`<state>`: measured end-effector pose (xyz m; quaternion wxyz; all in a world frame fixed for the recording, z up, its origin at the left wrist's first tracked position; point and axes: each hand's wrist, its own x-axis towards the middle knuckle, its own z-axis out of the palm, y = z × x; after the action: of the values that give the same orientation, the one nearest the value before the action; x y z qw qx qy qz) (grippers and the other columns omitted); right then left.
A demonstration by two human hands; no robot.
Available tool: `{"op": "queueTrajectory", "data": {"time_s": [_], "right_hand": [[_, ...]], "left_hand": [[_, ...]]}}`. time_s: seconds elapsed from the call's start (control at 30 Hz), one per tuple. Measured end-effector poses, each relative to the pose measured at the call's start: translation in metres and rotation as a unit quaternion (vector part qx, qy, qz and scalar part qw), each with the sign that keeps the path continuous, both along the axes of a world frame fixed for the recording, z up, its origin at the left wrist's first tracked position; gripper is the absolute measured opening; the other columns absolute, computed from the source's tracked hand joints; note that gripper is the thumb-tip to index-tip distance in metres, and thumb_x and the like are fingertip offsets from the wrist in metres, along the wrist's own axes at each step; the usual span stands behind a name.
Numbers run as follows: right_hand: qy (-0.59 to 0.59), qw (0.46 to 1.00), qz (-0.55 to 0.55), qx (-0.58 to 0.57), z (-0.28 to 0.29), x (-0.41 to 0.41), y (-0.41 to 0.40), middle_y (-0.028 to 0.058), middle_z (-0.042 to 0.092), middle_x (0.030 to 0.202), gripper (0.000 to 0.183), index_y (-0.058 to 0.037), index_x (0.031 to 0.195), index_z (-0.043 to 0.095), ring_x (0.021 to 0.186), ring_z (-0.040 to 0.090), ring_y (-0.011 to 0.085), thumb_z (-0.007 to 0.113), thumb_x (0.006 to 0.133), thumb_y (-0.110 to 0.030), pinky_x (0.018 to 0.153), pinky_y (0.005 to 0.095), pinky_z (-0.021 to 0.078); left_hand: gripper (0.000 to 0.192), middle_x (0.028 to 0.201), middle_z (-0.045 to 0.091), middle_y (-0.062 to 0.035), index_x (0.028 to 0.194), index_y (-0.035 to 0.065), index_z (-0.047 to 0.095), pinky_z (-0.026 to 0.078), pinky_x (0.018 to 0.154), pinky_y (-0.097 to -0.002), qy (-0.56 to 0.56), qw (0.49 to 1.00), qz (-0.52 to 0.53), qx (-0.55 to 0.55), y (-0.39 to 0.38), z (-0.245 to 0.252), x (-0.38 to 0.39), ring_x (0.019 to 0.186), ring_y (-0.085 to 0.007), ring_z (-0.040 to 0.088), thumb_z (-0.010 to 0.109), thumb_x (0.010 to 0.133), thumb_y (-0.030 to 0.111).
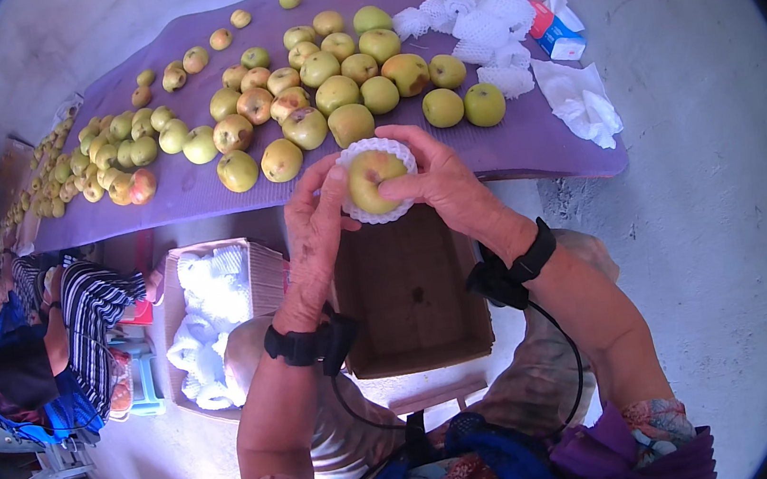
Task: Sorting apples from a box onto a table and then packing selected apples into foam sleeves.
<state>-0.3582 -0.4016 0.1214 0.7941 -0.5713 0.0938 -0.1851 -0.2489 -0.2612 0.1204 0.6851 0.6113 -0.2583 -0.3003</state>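
Both my hands hold one yellow-green apple (375, 179) wrapped in a white foam net sleeve (388, 217), over the table's near edge. My left hand (314, 226) grips the sleeve from the left side. My right hand (445, 185) holds it from the right, its thumb on the apple's face near the hollow. Beyond them, many yellow-green apples (337, 94), some with brown spots, lie on a table with a purple cover (207, 204). A heap of white foam net sleeves (486, 19) lies at the table's back right.
An open cardboard box (412, 300) stands below my hands, between my knees. Left of it, another carton (265, 268) holds white foam nets (210, 318). A tissue pack (555, 28) and a crumpled white sheet (578, 100) lie at the table's right. Other people (32, 361) sit at the left.
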Motion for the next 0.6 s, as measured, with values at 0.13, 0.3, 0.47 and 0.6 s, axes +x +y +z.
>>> {"op": "queueTrajectory", "data": {"time_s": [0.13, 0.3, 0.47, 0.6], "right_hand": [[0.016, 1.0, -0.004, -0.017, -0.001, 0.001, -0.003, 0.0115, 0.056, 0.114, 0.066, 0.0014, 0.13, 0.042, 0.105, 0.056, 0.0182, 0.073, 0.072, -0.003, 0.09, 0.0308, 0.046], [0.035, 0.998, -0.004, -0.043, -0.011, 0.003, -0.005, 0.0081, 0.056, 0.116, 0.06, -0.0018, 0.129, 0.047, 0.107, 0.055, 0.0157, 0.07, 0.073, -0.002, 0.091, 0.0288, 0.0456], [0.057, 0.995, -0.009, -0.086, -0.009, 0.002, -0.007, 0.0092, 0.057, 0.113, 0.062, -0.001, 0.128, 0.047, 0.105, 0.055, 0.0168, 0.069, 0.07, -0.003, 0.093, 0.0304, 0.0441], [0.113, 0.985, 0.062, -0.114, 0.0, -0.002, -0.006, 0.0098, 0.057, 0.113, 0.066, -0.0013, 0.13, 0.044, 0.105, 0.055, 0.0174, 0.068, 0.069, -0.003, 0.093, 0.0307, 0.0438]], "left_hand": [[0.022, 0.08, 0.063, -0.0008, 0.104, 0.0025, 0.065, 0.047, 0.055, -0.022, -0.112, 0.992, 0.034, 0.044, 0.006, -0.009, 0.012, 0.069, -0.0065, 0.057, 0.059, 0.093, 0.021], [0.017, 0.075, 0.062, -0.0004, 0.1, 0.001, 0.065, 0.045, 0.053, -0.0208, -0.124, 0.99, 0.054, 0.041, 0.008, -0.006, 0.007, 0.062, -0.005, 0.055, 0.061, 0.091, 0.015], [0.026, 0.084, 0.064, -0.0032, 0.104, 0.0008, 0.063, 0.05, 0.059, -0.0233, -0.106, 0.989, -0.029, 0.098, 0.016, -0.006, 0.02, 0.071, -0.0085, 0.06, 0.066, 0.086, 0.019], [0.061, 0.109, 0.059, -0.0093, 0.125, 0.0015, 0.05, 0.046, 0.086, -0.0311, -0.087, 0.986, -0.115, 0.08, 0.02, 0.013, 0.014, 0.099, -0.0156, 0.058, 0.075, 0.078, 0.031]]}}
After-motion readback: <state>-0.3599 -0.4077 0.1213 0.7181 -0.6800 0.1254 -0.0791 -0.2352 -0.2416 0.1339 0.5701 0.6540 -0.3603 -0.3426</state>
